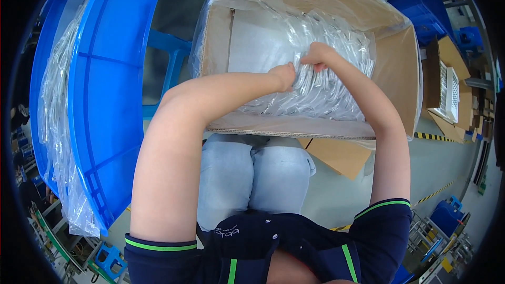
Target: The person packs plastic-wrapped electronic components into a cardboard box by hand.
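"Head view: how do the hands stand?"

"Left hand (284, 77) and right hand (319, 56) curl against the clear packets (316, 95) inside the carton (395, 68); fingertips are hidden, so I can't tell whether either grips one."

"What could go wrong?"

"Slick, overlapping film might cling, so pulling one packet could drag or crease others."

"Where are the packets?"

"Under and around the hands, across the carton's middle and right; a pale sheet (256, 42) lies at its left, a blue bin (111, 89) outside that side."
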Tool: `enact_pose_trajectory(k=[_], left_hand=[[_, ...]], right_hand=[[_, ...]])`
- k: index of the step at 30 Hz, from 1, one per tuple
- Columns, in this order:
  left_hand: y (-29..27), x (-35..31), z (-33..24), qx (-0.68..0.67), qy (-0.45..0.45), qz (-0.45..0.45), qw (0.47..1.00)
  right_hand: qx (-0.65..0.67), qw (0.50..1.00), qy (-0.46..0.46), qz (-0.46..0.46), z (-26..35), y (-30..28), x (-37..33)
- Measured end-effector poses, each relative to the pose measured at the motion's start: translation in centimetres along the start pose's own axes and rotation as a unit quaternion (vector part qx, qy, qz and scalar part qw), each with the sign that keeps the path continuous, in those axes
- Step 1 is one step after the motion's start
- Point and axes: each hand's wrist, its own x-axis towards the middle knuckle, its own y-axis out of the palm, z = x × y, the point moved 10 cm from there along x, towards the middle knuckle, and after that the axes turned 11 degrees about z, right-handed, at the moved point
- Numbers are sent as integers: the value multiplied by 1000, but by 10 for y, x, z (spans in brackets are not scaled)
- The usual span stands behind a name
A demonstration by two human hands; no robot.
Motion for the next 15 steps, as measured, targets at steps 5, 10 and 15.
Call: enact_pose_trajectory(k=[5, 10, 15], left_hand=[[1, 2, -7, 26, 12, -2, 1000], [1, 5, -20, 81, 17, 25, 996], [6, 5, -7, 65, 20, 21, 997]], right_hand=[[-22, 954, -105, -279, 29, -75, -4], [-71, 862, -311, -395, 84, -52, 7], [-198, 916, -187, -293, 100, -27, 35]])
